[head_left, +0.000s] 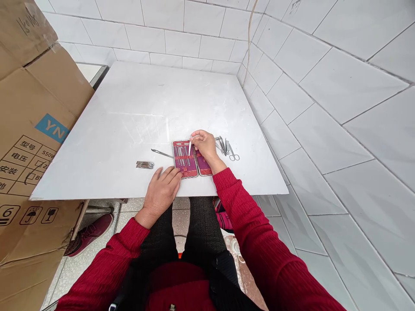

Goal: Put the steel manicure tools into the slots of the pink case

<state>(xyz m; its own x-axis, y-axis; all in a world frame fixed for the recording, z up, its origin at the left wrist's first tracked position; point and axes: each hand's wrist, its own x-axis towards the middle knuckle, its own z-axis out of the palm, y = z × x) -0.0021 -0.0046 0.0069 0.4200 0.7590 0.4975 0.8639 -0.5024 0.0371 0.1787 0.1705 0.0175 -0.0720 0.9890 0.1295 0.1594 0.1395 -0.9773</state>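
An opened manicure case [194,172] with a purple and red lining lies near the table's front edge. Several slim metal tools [182,156] stand in the loops of its left half. My left hand [164,188] lies flat, fingers stretched out, their tips at the case's lower left corner. Between thumb and fingers, my right hand [205,144] pinches a slim silver manicure tool [189,148] upright over the case; its exact kind is unclear. Part of the right half is hidden behind this hand.
Left of the case lie nail clippers [145,164] and a thin pointed metal tool [161,153]. To the right are small scissors [232,153] and several metal tools [222,146]. A large cardboard box [29,129] borders the white table [181,95]; tiled walls [207,17] rise behind and right.
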